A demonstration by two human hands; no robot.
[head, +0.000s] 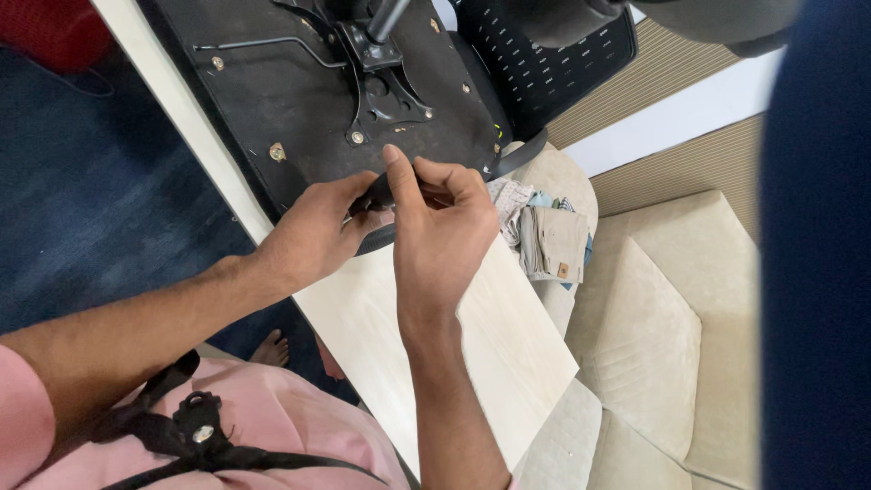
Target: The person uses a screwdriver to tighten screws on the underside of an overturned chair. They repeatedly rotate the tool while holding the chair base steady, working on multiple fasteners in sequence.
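Overturned on the desk (508,363), an office chair seat (299,100) shows screws already seated; left hand (313,231) and right hand (440,236) both grip its black armrest (376,238), not yet fixed.

Both hands (313,231) (440,236) together (fingers curled)

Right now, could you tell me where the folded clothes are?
In the head view, the folded clothes lie right of the right hand, on the beige sofa beside the pale board.
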